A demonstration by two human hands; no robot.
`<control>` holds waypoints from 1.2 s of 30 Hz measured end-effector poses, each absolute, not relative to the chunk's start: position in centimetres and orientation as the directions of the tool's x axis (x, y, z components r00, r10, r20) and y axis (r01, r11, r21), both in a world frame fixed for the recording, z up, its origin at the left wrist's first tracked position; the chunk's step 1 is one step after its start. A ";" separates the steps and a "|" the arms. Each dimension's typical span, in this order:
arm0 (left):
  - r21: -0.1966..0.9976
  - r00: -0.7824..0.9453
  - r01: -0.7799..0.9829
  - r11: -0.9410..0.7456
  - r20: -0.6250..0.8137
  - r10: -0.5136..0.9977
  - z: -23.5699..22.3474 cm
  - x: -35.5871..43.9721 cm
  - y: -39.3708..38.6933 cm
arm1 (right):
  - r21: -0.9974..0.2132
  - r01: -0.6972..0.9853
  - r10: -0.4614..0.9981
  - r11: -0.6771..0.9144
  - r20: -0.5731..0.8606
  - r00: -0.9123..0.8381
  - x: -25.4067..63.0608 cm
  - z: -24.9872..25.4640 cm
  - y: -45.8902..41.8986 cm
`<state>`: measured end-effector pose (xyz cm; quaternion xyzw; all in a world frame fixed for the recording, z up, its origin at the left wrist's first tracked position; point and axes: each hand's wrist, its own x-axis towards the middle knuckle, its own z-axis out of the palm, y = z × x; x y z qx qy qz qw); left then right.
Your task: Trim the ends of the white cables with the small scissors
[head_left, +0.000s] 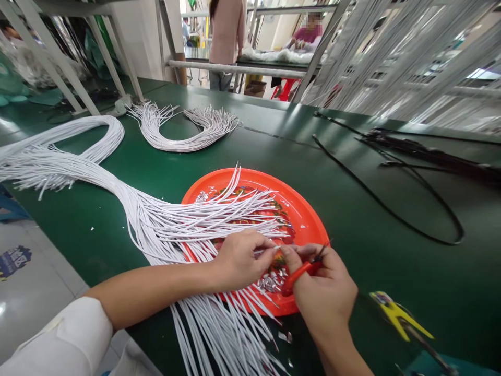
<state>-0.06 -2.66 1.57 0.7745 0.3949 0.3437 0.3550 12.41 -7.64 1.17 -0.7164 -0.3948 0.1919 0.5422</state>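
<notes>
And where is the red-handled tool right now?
In the head view, right of centre, the red-handled tool is in the right hand, over the right part of the orange tray, beside the left hand.

So the tray sits on the table right in front of me, with a wire bundle coming in over it from the left, some ends spilling past its near side. My left hand and right hand meet above it, a strand between them, snippers in the right. Scraps lie in the tray. Second bundle's behind it, wire loop's back left, cables off right, hand tool near right.
</notes>
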 end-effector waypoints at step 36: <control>0.987 0.424 0.112 0.116 -0.153 0.893 1.3 0.2 -1.9 | -0.749 0.637 0.965 -0.180 -0.011 0.260 12.6 1.5 -7.6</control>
